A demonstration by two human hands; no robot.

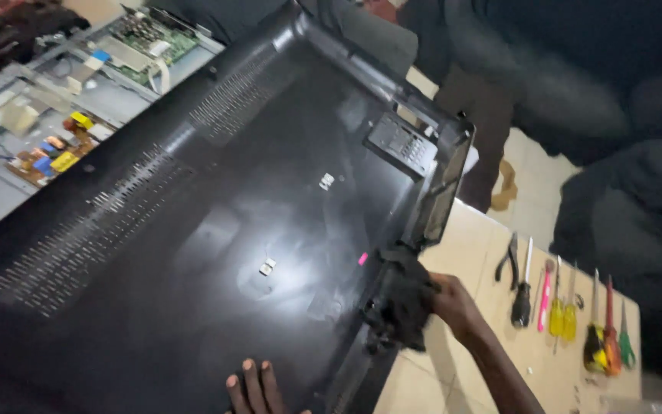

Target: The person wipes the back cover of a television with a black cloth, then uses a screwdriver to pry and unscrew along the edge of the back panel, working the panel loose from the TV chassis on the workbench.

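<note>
At the far left, beyond the upper edge of the big black back cover (216,222), an opened flat screen chassis (9,176) lies with its insides bare: a brown power board (51,149) carrying yellow and blue parts, and further back a green circuit board (151,38). The back cover itself fills most of the view, tilted, with rows of vent slots near its left and upper edges and a small recessed panel (401,143) near its right corner.

The left hand (258,387) rests on the cover's near edge, fingers together and flat against the plastic; only the fingers show. To the right, the right hand (450,303) grips the cover's right edge through a black cloth (404,299), fingers closed around it, though the cloth hides the grip itself.

Further right, on the pale table (469,245), tools lie in a row near the right edge: pliers (508,261), a black-handled screwdriver (522,295), a pink one (544,303), two yellow ones (563,314) and several more (607,345).
</note>
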